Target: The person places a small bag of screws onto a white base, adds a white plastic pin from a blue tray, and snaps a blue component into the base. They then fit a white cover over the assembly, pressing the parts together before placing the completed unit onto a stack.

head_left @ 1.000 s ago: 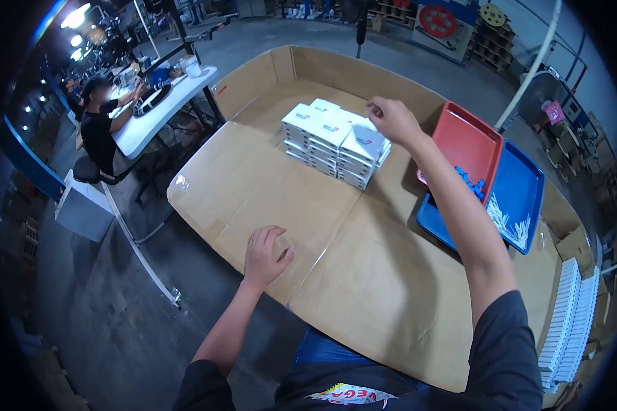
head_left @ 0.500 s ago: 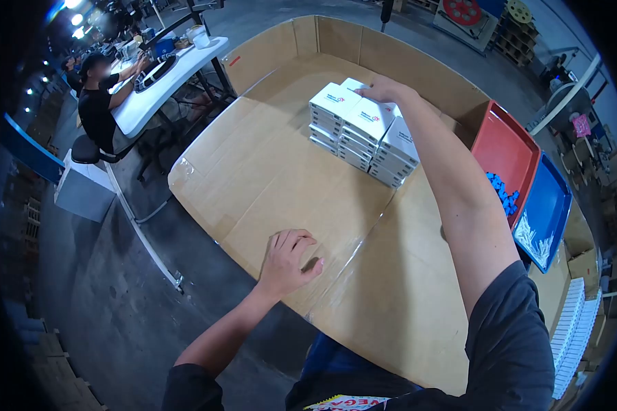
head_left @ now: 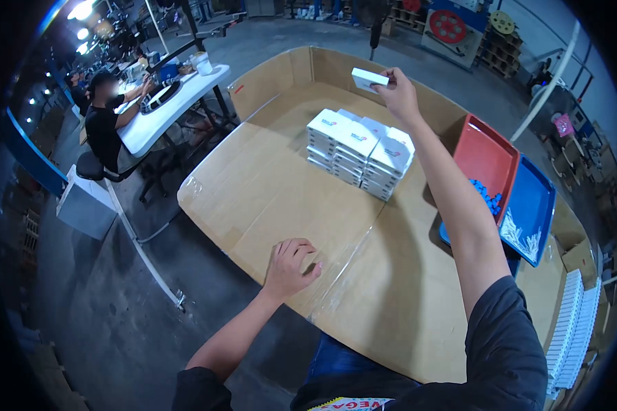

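Note:
My right hand [head_left: 399, 96] grips a flat white box [head_left: 369, 79] by its right end, raised above and behind the stacks. Below it, several stacks of white boxes [head_left: 358, 139] with small printed logos stand close together on the cardboard surface [head_left: 281, 198]. Near the front edge of the cardboard rests my left hand [head_left: 291, 268], its fingers apart and slightly curled, holding nothing.
On the right lie a red tray [head_left: 487, 154] with small blue pieces [head_left: 485, 197] and a blue tray [head_left: 533, 205] with thin white pieces [head_left: 521, 236]. Rows of white boxes [head_left: 570, 335] line the lower right. A seated person [head_left: 106, 127] works at a white table [head_left: 164, 113].
My right hand has lifted from the top of the stacks, with a white box now showing in its grip. The view has tilted up a little; my left hand has stayed put.

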Demonstrator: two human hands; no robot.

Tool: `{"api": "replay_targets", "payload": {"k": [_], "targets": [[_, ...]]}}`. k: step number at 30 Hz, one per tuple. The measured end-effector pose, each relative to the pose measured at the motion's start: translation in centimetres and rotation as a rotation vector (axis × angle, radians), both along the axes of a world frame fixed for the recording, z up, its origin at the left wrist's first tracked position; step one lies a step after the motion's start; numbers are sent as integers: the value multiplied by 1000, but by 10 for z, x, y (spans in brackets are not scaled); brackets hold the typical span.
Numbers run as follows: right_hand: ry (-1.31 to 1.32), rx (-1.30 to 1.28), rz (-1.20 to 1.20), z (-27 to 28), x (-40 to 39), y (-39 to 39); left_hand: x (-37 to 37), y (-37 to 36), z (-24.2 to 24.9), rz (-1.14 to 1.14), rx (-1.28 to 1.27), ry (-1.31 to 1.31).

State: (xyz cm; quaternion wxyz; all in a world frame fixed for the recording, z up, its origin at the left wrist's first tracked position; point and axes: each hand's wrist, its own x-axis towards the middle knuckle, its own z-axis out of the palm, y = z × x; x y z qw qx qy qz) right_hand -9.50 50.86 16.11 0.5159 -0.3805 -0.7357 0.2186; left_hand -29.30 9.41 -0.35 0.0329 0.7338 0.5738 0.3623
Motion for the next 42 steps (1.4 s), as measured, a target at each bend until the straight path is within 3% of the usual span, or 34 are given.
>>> {"api": "replay_targets", "payload": {"k": [7,12,13,16,19,21,24,26,28,29,32,34,37,42], "targets": [[218,157,140,35,79,-162,3,-2,-5,10,23,4],[387,-20,153,39,142,-292,7,-4,-8,0,78,-20],[532,-97,223,37,151,-316,10,-6,-8,-2,89,-35],[635,-164,202,24,186,-373,15,-11,0,-2,187,82],[739,-312,217,3,222,-421,54,-17,13,95,15,-35],[750,-399,236,-21,243,-447,116,-22,36,-26,-276,-667],[765,-521,229,-54,260,-483,195,-53,91,-442,-1020,-1136],[728,-574,200,-66,267,-506,232,-71,81,-704,-1361,-1326],[642,-627,169,-74,277,-526,270,-101,114,-782,-1285,-1351],[588,-676,88,-74,281,-536,278,-106,109,-767,-1312,-1344],[181,-300,-155,-74,284,-556,295,-113,91,-699,-1377,-1390],[187,-279,-123,-77,284,-567,308,-119,77,-631,-1397,-1533],[35,-156,-82,-82,280,-574,319,-125,68,-517,-1347,-1486],[-109,-19,-153,-98,290,-563,338,-138,90,-445,-1300,-1553]]}}
